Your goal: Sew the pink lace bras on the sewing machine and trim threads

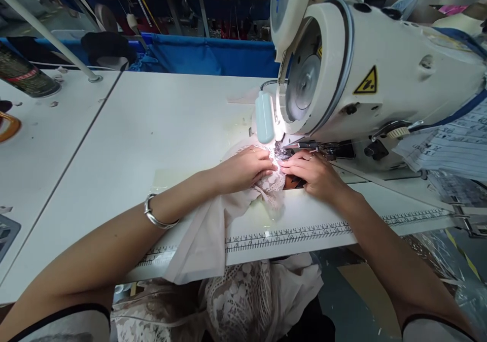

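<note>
Pale pink lace fabric (pixel 272 182) lies under the needle area of a white sewing machine (pixel 399 73). My left hand (pixel 247 169) rests on the fabric left of the presser foot (pixel 280 151), its fingers curled and closed on the lace. On the other side, my right hand (pixel 315 174) has its fingertips together at the lace's right edge, close to the foot. A plain part of the fabric trails over the table's front edge. The exact grip under the fingers is partly hidden. A small light (pixel 264 117) shines on the needle area.
A measuring tape strip (pixel 289 237) runs along the front of the white table (pixel 182 124). More lace fabric (pixel 243 296) lies on my lap. At left are a dark spray can (pixel 28 73), orange scissor handles (pixel 8 128) and a pole. Handwritten papers (pixel 449 144) hang at right.
</note>
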{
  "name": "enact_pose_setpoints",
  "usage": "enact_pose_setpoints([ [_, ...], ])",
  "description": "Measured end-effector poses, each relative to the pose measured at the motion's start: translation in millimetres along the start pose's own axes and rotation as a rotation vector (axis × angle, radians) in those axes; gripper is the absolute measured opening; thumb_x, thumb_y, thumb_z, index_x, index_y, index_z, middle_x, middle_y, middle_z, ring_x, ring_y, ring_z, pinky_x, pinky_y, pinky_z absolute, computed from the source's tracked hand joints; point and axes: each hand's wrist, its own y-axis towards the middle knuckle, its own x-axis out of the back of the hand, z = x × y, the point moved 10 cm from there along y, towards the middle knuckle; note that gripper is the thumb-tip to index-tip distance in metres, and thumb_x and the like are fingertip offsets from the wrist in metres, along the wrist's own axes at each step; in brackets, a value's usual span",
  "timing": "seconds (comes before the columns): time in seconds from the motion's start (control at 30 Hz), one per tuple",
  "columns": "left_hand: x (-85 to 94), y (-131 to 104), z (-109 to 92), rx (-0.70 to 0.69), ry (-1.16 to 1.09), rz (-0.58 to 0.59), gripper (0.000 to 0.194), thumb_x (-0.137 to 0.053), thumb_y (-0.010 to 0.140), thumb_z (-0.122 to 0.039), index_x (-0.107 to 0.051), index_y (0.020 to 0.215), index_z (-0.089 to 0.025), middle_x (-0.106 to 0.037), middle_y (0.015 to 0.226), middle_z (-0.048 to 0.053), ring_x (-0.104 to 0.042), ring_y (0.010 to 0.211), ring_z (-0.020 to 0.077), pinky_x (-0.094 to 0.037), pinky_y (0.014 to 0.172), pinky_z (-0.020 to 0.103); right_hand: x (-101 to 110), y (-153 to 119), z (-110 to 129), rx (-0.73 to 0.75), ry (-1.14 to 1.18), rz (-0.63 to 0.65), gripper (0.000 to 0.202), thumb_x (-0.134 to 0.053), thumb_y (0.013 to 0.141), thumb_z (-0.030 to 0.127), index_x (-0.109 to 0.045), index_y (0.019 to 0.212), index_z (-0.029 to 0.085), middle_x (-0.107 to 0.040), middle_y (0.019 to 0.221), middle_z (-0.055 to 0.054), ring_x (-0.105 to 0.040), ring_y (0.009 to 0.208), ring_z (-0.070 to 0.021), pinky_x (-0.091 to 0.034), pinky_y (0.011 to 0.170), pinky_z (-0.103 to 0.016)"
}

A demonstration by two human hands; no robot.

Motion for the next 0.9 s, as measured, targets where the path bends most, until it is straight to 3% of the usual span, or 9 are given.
enact_pose_setpoints([
  [0.17, -3.3, 1, 9, 0.099, 0.013, 0.036, 0.040, -0.034, 0.109, -0.031, -0.070, 0.109, -0.015, -0.065, 0.109, 0.012, -0.059, 0.097, 0.0225, -0.048, 0.093, 0.040, -3, 0, -1, -0.023, -0.011, 0.026, 0.050, -0.042, 0.085, -0.007, -0.075, 0.112, 0.020, -0.077, 0.117, -0.006, -0.065, 0.104, -0.0248, -0.057, 0.086, -0.042],
  [0.27, 2.5, 0, 6, 0.161, 0.135, -0.002, 0.036, -0.036, 0.108, -0.025, -0.070, 0.106, -0.014, -0.066, 0.113, 0.014, -0.060, 0.099, 0.0246, -0.045, 0.094, 0.042, -2, 1, 2, -0.008, 0.002, 0.008, 0.052, -0.042, 0.082, -0.009, -0.075, 0.111, 0.020, -0.078, 0.114, -0.006, -0.066, 0.102, -0.0246, -0.057, 0.085, -0.042],
  [0.33, 7.0, 0, -4, 0.103, 0.207, -0.028, 0.036, -0.035, 0.105, -0.014, -0.070, 0.101, -0.014, -0.069, 0.115, 0.014, -0.060, 0.104, 0.0250, -0.043, 0.095, 0.042, 0, 2, 2, -0.006, 0.034, -0.007, 0.052, -0.042, 0.081, -0.009, -0.075, 0.110, 0.020, -0.078, 0.112, -0.006, -0.066, 0.102, -0.0244, -0.057, 0.085, -0.042],
  [0.43, 2.7, -2, -31, -0.136, 0.134, 0.039, 0.036, -0.038, 0.103, -0.006, -0.072, 0.104, -0.019, -0.073, 0.116, 0.007, -0.062, 0.109, 0.0204, -0.041, 0.095, 0.038, 1, 2, -1, -0.023, 0.111, -0.030, 0.049, -0.042, 0.084, -0.007, -0.075, 0.108, 0.021, -0.078, 0.111, -0.006, -0.066, 0.102, -0.0235, -0.057, 0.085, -0.041],
  [0.5, -1.6, -5, -41, -0.217, 0.091, 0.098, 0.029, -0.049, 0.102, -0.012, -0.071, 0.117, -0.023, -0.073, 0.122, 0.005, -0.062, 0.109, 0.0206, -0.042, 0.090, 0.036, 1, 1, -3, -0.036, 0.145, -0.040, 0.045, -0.043, 0.088, -0.005, -0.074, 0.106, 0.022, -0.077, 0.112, -0.006, -0.067, 0.103, -0.0226, -0.057, 0.087, -0.041],
  [0.63, -6.2, -4, -33, -0.085, 0.255, 0.100, 0.045, -0.065, 0.097, -0.034, -0.059, 0.138, -0.014, -0.067, 0.129, 0.014, -0.059, 0.100, 0.0265, -0.043, 0.079, 0.038, 2, 0, -3, -0.034, 0.151, -0.056, 0.036, -0.046, 0.093, 0.000, -0.072, 0.107, 0.021, -0.077, 0.113, -0.007, -0.069, 0.105, -0.0214, -0.057, 0.093, -0.041],
  [0.7, -7.0, -4, -30, -0.029, 0.324, 0.080, 0.050, -0.067, 0.096, -0.039, -0.058, 0.134, -0.008, -0.067, 0.125, 0.017, -0.059, 0.097, 0.0268, -0.044, 0.079, 0.039, 4, 0, -3, -0.034, 0.140, -0.064, 0.035, -0.046, 0.094, 0.001, -0.072, 0.107, 0.021, -0.077, 0.113, -0.008, -0.069, 0.105, -0.0212, -0.057, 0.092, -0.041],
  [0.9, -7.8, -2, -37, -0.097, 0.326, 0.048, 0.021, -0.052, 0.103, -0.029, -0.066, 0.101, -0.014, -0.069, 0.103, 0.013, -0.054, 0.084, 0.0234, -0.042, 0.072, 0.038, 10, 3, 6, 0.020, 0.113, -0.082, 0.024, -0.054, 0.093, 0.005, -0.072, 0.092, 0.022, -0.079, 0.103, -0.005, -0.067, 0.093, -0.0211, -0.058, 0.078, -0.038],
])
